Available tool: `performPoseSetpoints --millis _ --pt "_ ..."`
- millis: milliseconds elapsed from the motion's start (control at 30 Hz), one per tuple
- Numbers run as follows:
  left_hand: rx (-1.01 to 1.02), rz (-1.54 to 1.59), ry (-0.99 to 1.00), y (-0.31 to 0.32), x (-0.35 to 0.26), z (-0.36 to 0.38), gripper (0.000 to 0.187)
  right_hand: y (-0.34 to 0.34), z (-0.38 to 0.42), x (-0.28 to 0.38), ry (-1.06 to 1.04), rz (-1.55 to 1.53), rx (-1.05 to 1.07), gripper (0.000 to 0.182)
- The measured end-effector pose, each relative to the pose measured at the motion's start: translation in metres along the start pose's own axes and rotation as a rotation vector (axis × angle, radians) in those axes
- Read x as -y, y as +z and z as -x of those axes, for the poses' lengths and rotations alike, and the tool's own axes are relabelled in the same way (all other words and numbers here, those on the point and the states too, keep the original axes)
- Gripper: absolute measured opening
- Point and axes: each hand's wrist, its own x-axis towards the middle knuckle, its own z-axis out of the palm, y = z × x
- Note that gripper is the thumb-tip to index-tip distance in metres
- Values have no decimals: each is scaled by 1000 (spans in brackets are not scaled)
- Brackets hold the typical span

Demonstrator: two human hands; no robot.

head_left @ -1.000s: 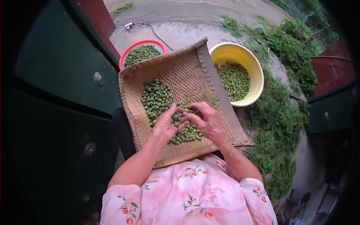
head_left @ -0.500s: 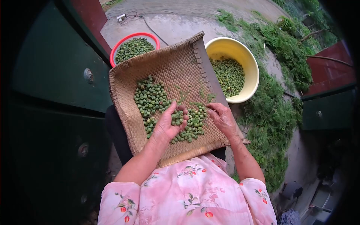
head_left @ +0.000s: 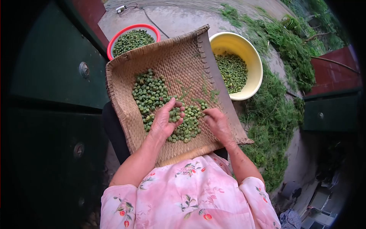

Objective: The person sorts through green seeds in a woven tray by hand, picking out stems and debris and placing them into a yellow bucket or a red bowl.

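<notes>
A woven winnowing basket [head_left: 177, 63] rests across my lap, with a dark pile of small round green fruits [head_left: 150, 91] on its left side. A paler heap of the fruits [head_left: 187, 128] lies toward its front, between my hands. My left hand [head_left: 162, 120] is cupped over the piles, its fingers curled around several green fruits [head_left: 174, 114]. To the right, my right hand [head_left: 218, 124] has thumb and fingertips pinched together at the edge of the paler heap. What lies between those fingertips is too small to make out. Thin green sprigs [head_left: 185, 91] are scattered on the weave.
Beyond the basket, a red-rimmed basin [head_left: 158, 32] holds more fruits. At the right stands a yellow bucket [head_left: 253, 61], partly filled with them. Feathery cut branches [head_left: 270, 118] cover the ground at right. A dark green door panel [head_left: 53, 76] stands close at left.
My right hand has moved left, closer to the paler heap. My left hand still cups fruits. The whole view has shifted slightly.
</notes>
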Motion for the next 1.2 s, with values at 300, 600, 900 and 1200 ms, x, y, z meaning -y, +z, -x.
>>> performPoseSetpoints --millis 300,600,900,1200 --pt "13 -62 4 -1 2 -3 28 5 -30 -23 33 368 -161 13" --pt "70 -138 -27 2 14 -2 33 6 -31 -23 118 445 -91 13" --pt "97 -170 -50 -2 16 -6 38 0 -29 -27 218 138 -169 10" --pt "75 -199 -34 1 15 -3 29 3 -30 -14 -38 262 -13 31"
